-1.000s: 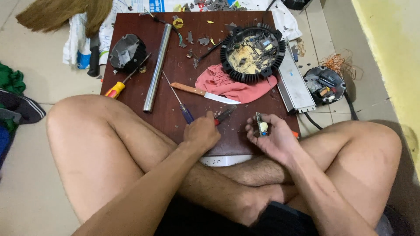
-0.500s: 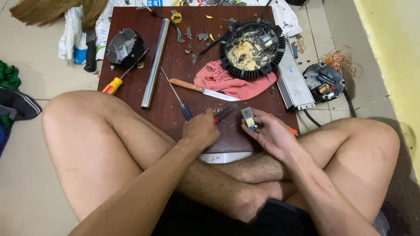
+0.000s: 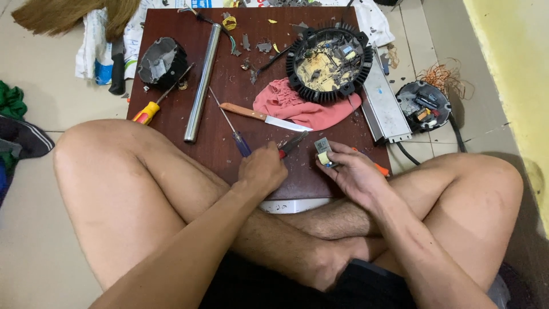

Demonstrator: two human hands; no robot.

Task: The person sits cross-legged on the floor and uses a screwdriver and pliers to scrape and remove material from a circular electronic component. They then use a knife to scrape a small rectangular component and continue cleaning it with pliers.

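Right hand (image 3: 357, 174) pinched small grey-yellow component (image 3: 324, 152) above brown wooden board (image 3: 229, 103). Left hand (image 3: 264, 169) closed on red-handled pliers (image 3: 291, 144), steel tips dark. Risk: tiny smooth part could slip from fingertips into debris; pliers tips could crack brittle casing. Knife (image 3: 264, 117) lay near, blade bare.

A crumpled white plastic bag (image 3: 91, 48) with blue printing is lying on the floor at the far left, just beside the brown board (image 3: 229, 114), partly under a dark-handled tool (image 3: 117, 71). No signs or screens are showing.
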